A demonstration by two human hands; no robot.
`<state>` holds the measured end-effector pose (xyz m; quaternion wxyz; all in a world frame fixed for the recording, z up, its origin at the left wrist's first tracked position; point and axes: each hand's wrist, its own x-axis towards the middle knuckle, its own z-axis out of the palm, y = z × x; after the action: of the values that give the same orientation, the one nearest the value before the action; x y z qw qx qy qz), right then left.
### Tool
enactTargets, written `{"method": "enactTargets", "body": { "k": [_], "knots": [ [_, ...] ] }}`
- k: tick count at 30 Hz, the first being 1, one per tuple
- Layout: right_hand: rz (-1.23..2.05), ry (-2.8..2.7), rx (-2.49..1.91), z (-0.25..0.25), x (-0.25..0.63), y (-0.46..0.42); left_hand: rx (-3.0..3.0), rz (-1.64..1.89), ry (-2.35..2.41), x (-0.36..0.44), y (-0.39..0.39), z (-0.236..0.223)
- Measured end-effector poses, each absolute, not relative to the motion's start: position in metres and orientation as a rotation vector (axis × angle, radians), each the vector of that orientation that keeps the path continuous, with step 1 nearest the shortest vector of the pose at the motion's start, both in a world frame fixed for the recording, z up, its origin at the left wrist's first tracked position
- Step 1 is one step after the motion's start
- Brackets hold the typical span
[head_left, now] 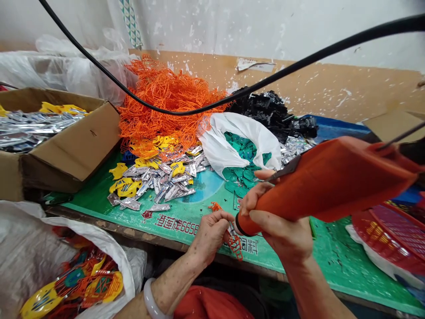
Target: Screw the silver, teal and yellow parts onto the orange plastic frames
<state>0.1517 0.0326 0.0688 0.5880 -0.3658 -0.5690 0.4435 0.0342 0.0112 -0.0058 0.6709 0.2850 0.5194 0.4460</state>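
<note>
My right hand (285, 230) is wrapped around a thick orange electric screwdriver (315, 186), tilted with its black-ringed nose down to the left. The nose meets the work at the fingertips of my left hand (210, 232). That hand is closed on an orange plastic lattice frame (236, 247) with a silvery piece on it, just above the green table (186, 217). The screwdriver's tip and part of the frame are hidden by my fingers. Green plastic parts (244, 177) lie just beyond, spilling from a white bag (215, 141).
Orange lattice frames (172, 97) are heaped at the back, beside black parts (272, 115). Silver plates (162, 190) and yellow shells (128, 186) lie left of centre. A cardboard box (76, 141) and a sack (129, 266) stand left, a red basket (388, 235) right. A black cable (179, 113) hangs across.
</note>
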Motion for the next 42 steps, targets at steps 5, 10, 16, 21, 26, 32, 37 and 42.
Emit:
{"method": "enactTargets", "body": {
  "k": [5, 10, 16, 21, 26, 32, 37, 42],
  "knots": [
    [1.114, -1.331, -0.792, 0.064, 0.15, 0.033, 0.634, 1.022, 1.161, 0.035, 0.011, -0.008],
    [1.149, -1.255, -0.775, 0.066, 0.15, 0.029, 0.663, 1.025, 1.171, 0.029, 0.009, -0.01],
    [1.037, -1.054, -0.638, 0.088, 0.161, 0.032, 0.967, 0.936, 1.27, 0.012, 0.007, -0.006],
    [0.9, -0.994, -0.723, 0.097, 0.172, 0.042, 1.019, 0.983, 1.272, 0.009, 0.007, -0.005],
    [0.854, -0.951, -0.853, 0.087, 0.176, 0.053, 0.959, 1.008, 1.251, 0.01, 0.01, -0.006],
    [0.714, -0.969, -1.017, 0.073, 0.19, 0.07, 0.889, 1.013, 1.191, 0.011, 0.012, -0.001],
    [0.375, -1.047, -1.091, 0.062, 0.196, 0.06, 0.537, 1.095, 0.976, 0.011, 0.011, -0.001],
    [0.215, -1.316, -1.216, 0.022, 0.19, 0.022, 0.059, 1.121, 0.836, 0.005, 0.019, 0.003]
  ]
}}
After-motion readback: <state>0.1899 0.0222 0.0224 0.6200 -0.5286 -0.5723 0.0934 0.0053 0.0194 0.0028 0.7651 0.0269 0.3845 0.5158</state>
